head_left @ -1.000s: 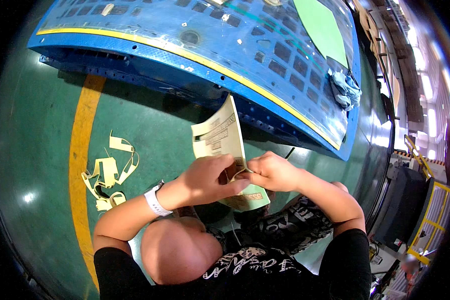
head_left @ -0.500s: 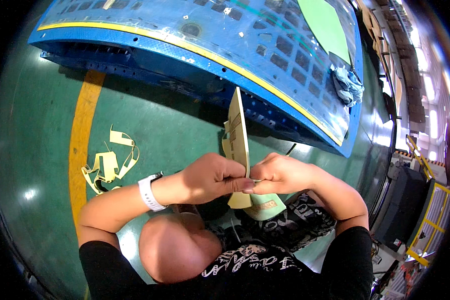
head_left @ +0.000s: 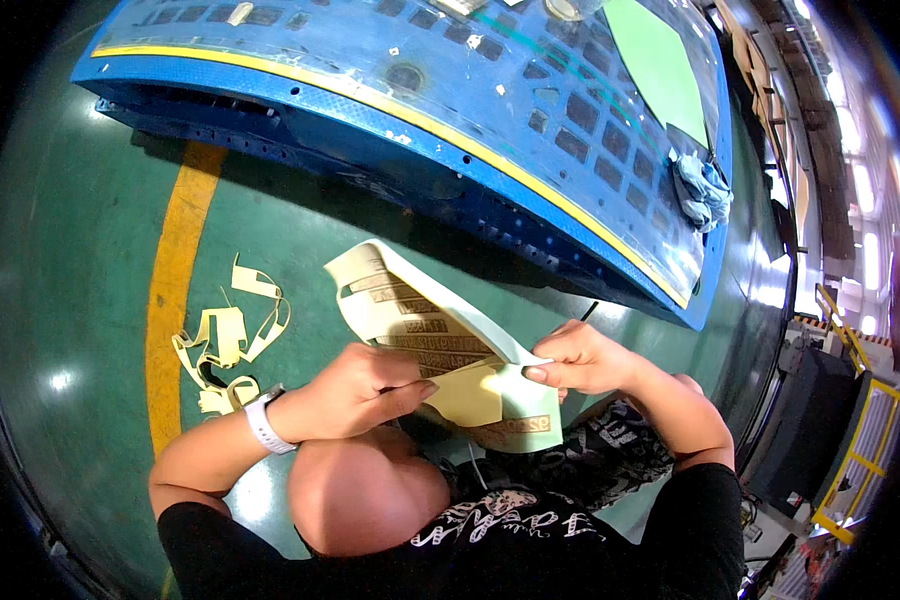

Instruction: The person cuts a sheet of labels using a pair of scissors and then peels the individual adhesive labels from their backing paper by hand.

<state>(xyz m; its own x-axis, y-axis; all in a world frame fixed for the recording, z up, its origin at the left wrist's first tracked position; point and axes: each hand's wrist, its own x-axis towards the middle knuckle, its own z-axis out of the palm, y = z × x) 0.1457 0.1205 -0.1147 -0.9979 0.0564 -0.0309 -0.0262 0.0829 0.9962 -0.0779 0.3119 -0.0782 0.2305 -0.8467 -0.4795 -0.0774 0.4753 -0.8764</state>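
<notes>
A thin, bendy pale green sheet (head_left: 535, 408) with a printed, yellowish back side is held up in front of my lap, between my hands. A plain pale yellow flap of backing paper (head_left: 467, 393) lies folded across its lower part. My left hand (head_left: 382, 388) is closed, thumb and fingers pinching the flap's left edge; the exact grip is partly hidden. My right hand (head_left: 580, 360) pinches the sheet's right edge between thumb and fingers. The sheet's far corner bends up and away to the left.
Yellow cut-off strips (head_left: 228, 335) lie on the green floor at left, beside an orange floor line (head_left: 180, 260). Ahead stands a blue pallet-like platform (head_left: 370, 95) with a yellow edge stripe. On it are a green sheet (head_left: 660, 65) and a crumpled blue cloth (head_left: 702, 190).
The sheet has turned from edge-on to show its printed face. My hands have moved apart, the left leftward and the right rightward, with the yellow flap now spread between them.
</notes>
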